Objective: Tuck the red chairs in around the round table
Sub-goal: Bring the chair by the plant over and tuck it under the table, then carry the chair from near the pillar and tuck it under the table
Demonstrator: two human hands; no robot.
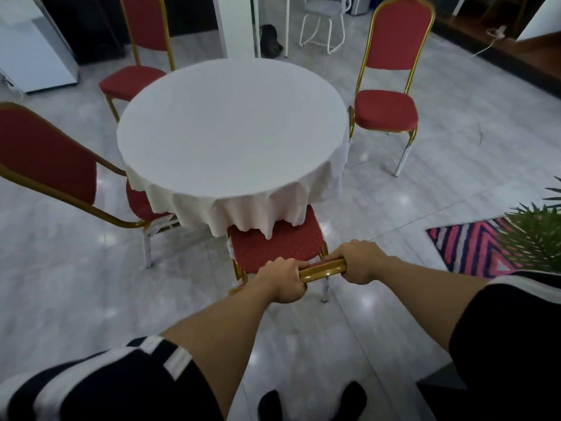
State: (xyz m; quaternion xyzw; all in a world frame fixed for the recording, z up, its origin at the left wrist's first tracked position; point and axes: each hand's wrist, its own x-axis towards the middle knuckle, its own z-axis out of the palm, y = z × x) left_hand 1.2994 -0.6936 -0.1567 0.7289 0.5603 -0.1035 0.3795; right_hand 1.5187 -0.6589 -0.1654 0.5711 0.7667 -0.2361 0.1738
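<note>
A: Where's it at?

B: Both hands grip the gold top rail of the near chair (pixel 274 243) — left hand (pixel 280 279) and right hand (pixel 358 261) wrapped round it, side by side. Seat is partly under the cloth of the round table (pixel 232 133).

A: Rest?

B: Looks approx. one of four underway. Chair far right of hands (pixel 387 112) stands clear; far-left chair (pixel 130 83) barely in; left chair (pixel 48 153) angled, partly under.

A banquet or function room — red banquet chairs (pixel 391 71) with gilt frames ring a round table (pixel 233 132) under a white cloth, on glossy marble-look floor (pixel 455 165).
</note>
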